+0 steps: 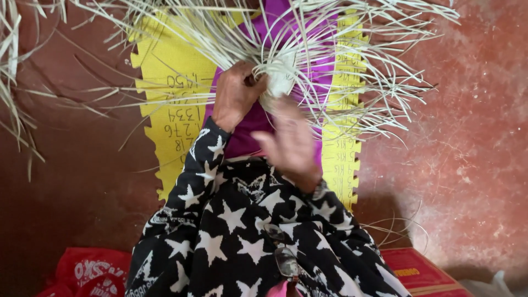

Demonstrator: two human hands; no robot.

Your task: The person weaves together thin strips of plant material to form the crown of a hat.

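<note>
A: What's the biggest thing here?

B: The red floor. It goes all the way round, w/ pale worn spots on the right side.

A: And on it?

B: A yellow mat w/ zigzag edges. It has stuff written on it. A purple cloth lies down the middle of the mat.

A: What about the clothes?

B: Black sleeves w/ white stars, low in the middle. A red bag sits bottom left & a red box bottom right.

A: What's all the pale stringy stuff?

B: Long dry straw strips. They fan out wide over the mat & cloth, up top. In the middle they are woven tight into a small woven piece.

A: Who holds it?

B: The left hand is closed tight on the left edge of the woven piece, pinching it. The right hand is just under the piece, fingers spread out loose. It's blurry, so can't tell if it touches a strip or grips anything.

A: Smallest thing?

B: Glasses hanging on the front of the top, near the bottom.
</note>
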